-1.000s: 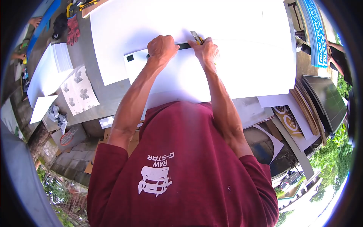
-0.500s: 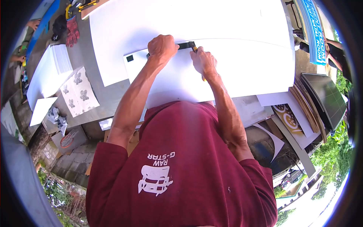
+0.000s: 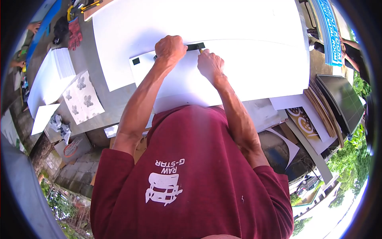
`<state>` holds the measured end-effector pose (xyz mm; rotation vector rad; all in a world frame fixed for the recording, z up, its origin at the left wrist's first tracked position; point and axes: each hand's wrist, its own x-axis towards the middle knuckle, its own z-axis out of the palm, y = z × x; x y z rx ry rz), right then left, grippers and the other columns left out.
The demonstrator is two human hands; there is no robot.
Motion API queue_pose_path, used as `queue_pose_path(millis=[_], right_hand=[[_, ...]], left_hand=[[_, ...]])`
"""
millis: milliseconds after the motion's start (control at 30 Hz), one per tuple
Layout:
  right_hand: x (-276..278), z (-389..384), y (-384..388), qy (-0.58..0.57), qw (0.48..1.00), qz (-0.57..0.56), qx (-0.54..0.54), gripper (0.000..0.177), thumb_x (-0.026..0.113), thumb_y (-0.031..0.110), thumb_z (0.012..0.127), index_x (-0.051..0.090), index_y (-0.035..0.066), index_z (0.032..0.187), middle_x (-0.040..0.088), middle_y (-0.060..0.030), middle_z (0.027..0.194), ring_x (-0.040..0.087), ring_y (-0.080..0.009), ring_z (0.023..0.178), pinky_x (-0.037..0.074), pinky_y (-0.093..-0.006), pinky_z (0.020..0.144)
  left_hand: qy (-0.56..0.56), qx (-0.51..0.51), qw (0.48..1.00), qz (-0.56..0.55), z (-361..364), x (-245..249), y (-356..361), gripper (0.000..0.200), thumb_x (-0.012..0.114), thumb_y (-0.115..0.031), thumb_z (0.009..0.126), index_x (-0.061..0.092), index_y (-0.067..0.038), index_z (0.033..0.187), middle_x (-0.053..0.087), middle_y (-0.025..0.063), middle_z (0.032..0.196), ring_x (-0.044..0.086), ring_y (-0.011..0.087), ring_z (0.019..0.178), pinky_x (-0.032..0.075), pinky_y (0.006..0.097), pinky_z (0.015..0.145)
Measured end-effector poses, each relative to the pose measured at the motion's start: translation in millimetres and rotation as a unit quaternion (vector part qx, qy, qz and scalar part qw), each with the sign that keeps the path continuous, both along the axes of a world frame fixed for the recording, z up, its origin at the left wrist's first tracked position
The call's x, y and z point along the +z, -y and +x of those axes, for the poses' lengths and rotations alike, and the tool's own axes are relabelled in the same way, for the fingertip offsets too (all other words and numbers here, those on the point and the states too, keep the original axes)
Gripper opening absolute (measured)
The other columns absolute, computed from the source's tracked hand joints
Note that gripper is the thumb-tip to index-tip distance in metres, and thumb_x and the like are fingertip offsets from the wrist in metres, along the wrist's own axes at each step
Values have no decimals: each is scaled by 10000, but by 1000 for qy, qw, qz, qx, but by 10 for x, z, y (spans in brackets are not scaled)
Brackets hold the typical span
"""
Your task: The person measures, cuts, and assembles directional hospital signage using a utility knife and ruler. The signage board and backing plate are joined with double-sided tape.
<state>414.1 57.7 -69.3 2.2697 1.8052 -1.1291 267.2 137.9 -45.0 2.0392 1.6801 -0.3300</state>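
Observation:
My left hand (image 3: pixel 170 48) is closed in a fist on a dark straight bar (image 3: pixel 195 46), pressing it on a white sheet (image 3: pixel 187 75). The bar's right end shows beyond the fist. My right hand (image 3: pixel 211 63) is closed round a cutter (image 3: pixel 201 51), of which only a small yellow and dark part shows at the bar's right end. A small black square (image 3: pixel 136 61) lies on the sheet's left corner. Beneath is a larger white sheet (image 3: pixel 262 24).
At the left are a stack of white sheets (image 3: pixel 47 75), a printed sheet (image 3: pixel 84 96) and a red glove (image 3: pixel 75 34). Blue lettered panels (image 3: pixel 328 32) and a person's arm (image 3: pixel 351 53) are at the right. Another person's hand (image 3: pixel 34 27) shows at the upper left.
My right hand has moved slightly left and toward me with the cutter, and more of the bar's right end shows. My left hand has hardly moved.

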Motion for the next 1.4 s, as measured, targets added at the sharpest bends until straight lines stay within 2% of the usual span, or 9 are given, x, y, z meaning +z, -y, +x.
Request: queue_pose_path(millis=[133, 267, 367, 400, 533, 667, 867, 1167, 1400], right_hand=[[64, 87, 185, -7, 999, -21, 23, 282, 543, 218, 938, 614, -48, 995, 704, -264, 861, 703, -427, 845, 529, -510, 785], [99, 245, 280, -60, 994, 6, -89, 397, 563, 365, 971, 619, -23, 1037, 701, -270, 901, 683, -440, 882, 520, -505, 801], [-33, 420, 269, -289, 923, 28, -251, 462, 667, 430, 936, 604, -27, 965, 669, -149, 764, 675, -256, 714, 549, -420, 653], [8, 437, 276, -309, 919, 47, -239, 364, 724, 360, 900, 585, 24, 868, 583, -43, 686, 602, -142, 585, 492, -280, 512], [152, 348, 406, -498, 795, -48, -343, 307, 762, 253, 857, 656, -22, 942, 625, -60, 772, 562, -87, 540, 463, -231, 478], [165, 336, 586, -569, 751, -70, -327, 361, 773, 216, 849, 691, -80, 1037, 692, -104, 838, 552, -93, 486, 470, -222, 457], [172, 397, 801, -520, 789, -80, -317, 307, 779, 176, 846, 701, -59, 1028, 695, -93, 824, 563, -92, 525, 475, -226, 485], [111, 507, 1064, -548, 750, -50, -368, 198, 781, 141, 829, 704, -17, 918, 693, -67, 750, 564, -99, 532, 448, -227, 495], [-104, 470, 1240, -379, 868, 5, -322, 196, 780, 208, 790, 704, 28, 796, 602, 7, 634, 536, -71, 523, 410, -238, 478]], left_hand=[[-9, -1, 1000, 30, -61, -72, -2, 287, 706, -343, 867, 765, -69, 807, 722, 124, 741, 706, 301, 767, 534, 425, 688], [7, 20, 999, -37, -208, 308, -70, 231, 712, -301, 855, 783, -82, 867, 744, 119, 790, 723, 282, 795, 558, 397, 729], [120, 31, 992, -32, -513, 375, 24, 349, 710, -410, 857, 791, -75, 912, 730, 118, 751, 698, 264, 696, 531, 394, 669], [141, 26, 988, -49, -550, 464, 71, 361, 739, -417, 856, 794, -78, 970, 734, 99, 743, 671, 200, 617, 523, 346, 622], [282, 76, 949, -116, -571, 592, 456, 310, 740, -349, 903, 786, -63, 1014, 745, 63, 764, 623, 105, 598, 518, 276, 607], [283, 105, 946, -119, -539, 468, 791, 308, 748, -381, 887, 791, -93, 987, 748, 88, 781, 666, 181, 633, 525, 324, 636], [275, 74, 949, -137, -376, 398, 997, 290, 731, -349, 907, 786, -83, 1007, 743, 80, 757, 670, 141, 650, 515, 299, 620], [247, 24, 964, -98, -221, 360, 1116, 315, 700, -388, 913, 787, -87, 946, 696, 90, 670, 654, 200, 593, 518, 349, 610], [23, -2, 967, -254, -1, 474, 1082, 302, 632, -362, 896, 767, -105, 812, 692, 96, 640, 695, 243, 646, 554, 387, 684]])
